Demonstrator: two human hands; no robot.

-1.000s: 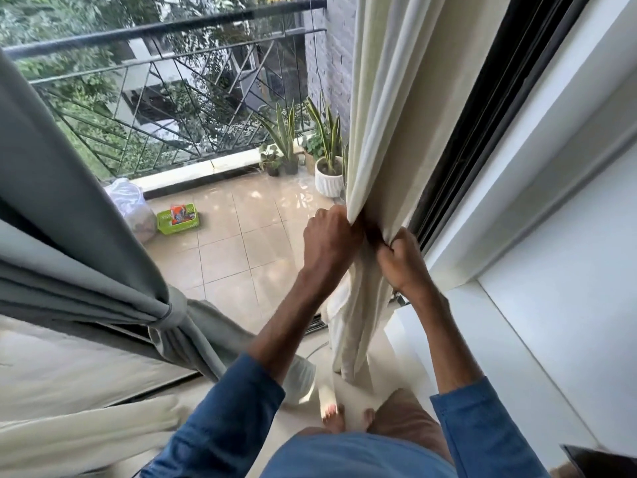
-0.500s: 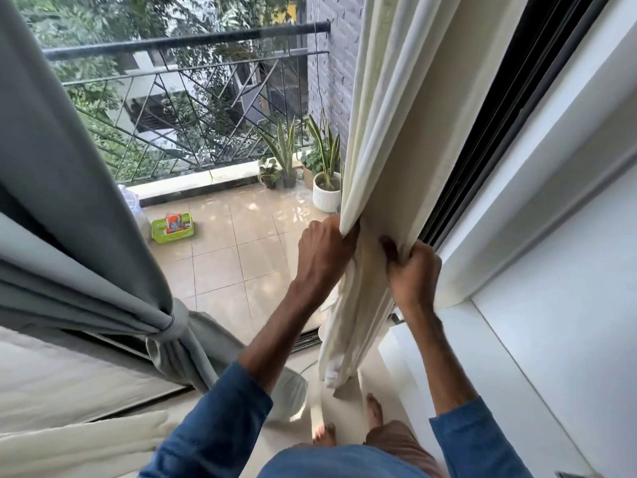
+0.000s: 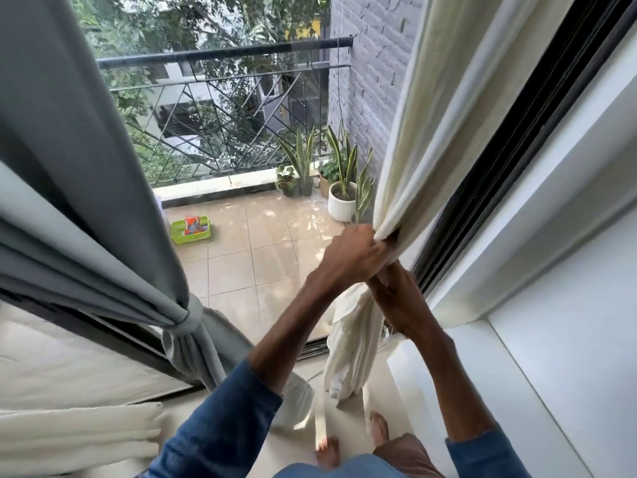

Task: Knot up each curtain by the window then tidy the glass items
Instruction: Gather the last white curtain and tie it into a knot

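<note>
- Curtains, two of them, hang at the open window: a cream curtain point(image 3: 448, 115) on the right and a grey curtain point(image 3: 69, 167) on the left.
- One grey curtain is already pulled in at a tight waist low down, with its tail hanging loose below.
- One cream curtain drops along the black window frame point(image 3: 517, 150). It is bunched together at mid-height, and its lower end dangles clear of the floor.
- Two hands are on that cream curtain, one above the other and touching.
- The left hand point(image 3: 351, 257) is uppermost, fingers curled tight round the gathered folds.
- The right hand point(image 3: 396, 298) sits just beneath it, clenched round the same bundle of cloth.
- Two blue sleeves point(image 3: 220, 426) are pushed up the forearms.
- Two bare feet point(image 3: 327, 453) stand on the pale floor just inside the sill.
- One white ledge point(image 3: 499, 391) runs along the right wall.
- Out on the tiled balcony floor point(image 3: 269, 243) sits one green basket point(image 3: 191, 231) with an orange packet in it.
- A cluster of potted plants point(image 3: 303, 167) stands in the far corner. One white ribbed pot point(image 3: 341, 205) is nearest, and the rest are too crowded for me to count.
- One dark metal railing point(image 3: 224, 53) closes off the balcony.
</note>
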